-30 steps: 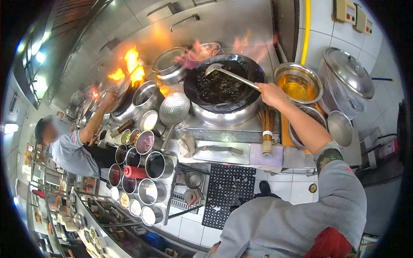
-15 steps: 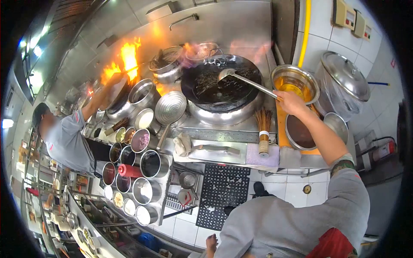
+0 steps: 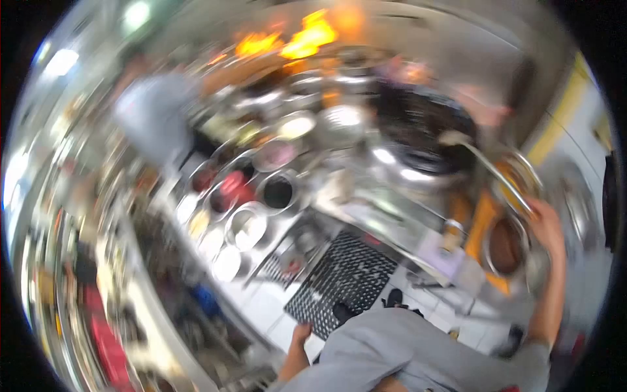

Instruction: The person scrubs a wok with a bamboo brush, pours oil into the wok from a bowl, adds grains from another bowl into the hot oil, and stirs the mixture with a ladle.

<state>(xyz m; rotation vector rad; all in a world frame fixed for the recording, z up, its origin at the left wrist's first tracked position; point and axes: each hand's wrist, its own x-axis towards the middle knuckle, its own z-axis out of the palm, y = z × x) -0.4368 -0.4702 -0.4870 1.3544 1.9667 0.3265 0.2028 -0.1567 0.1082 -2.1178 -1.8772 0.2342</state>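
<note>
My right hand (image 3: 546,227) is closed round the handle end of a long metal ladle (image 3: 499,175). The ladle slants up to the left, its bowl over the right side of a large black wok (image 3: 423,134), which holds dark contents. Low in the view, in front of my body, hangs my left hand (image 3: 302,333), its fingers curled in with nothing visible in them. A pot with reddish-brown contents (image 3: 506,245) stands beside my right forearm. Behind the ladle handle is a metal bowl (image 3: 532,171) with amber liquid. Motion blur smears much of the view.
Flames (image 3: 310,36) rise at the back, near a co-worker in a grey shirt (image 3: 157,117). Several metal containers of ingredients (image 3: 247,227) and a red bottle (image 3: 236,188) stand left of the wok. A perforated black mat (image 3: 343,274) lies on the floor.
The view has swung left and tilted, so the stove now appears further right and slanted. My right hand still grips the ladle over the wok. My left hand still hangs low.
</note>
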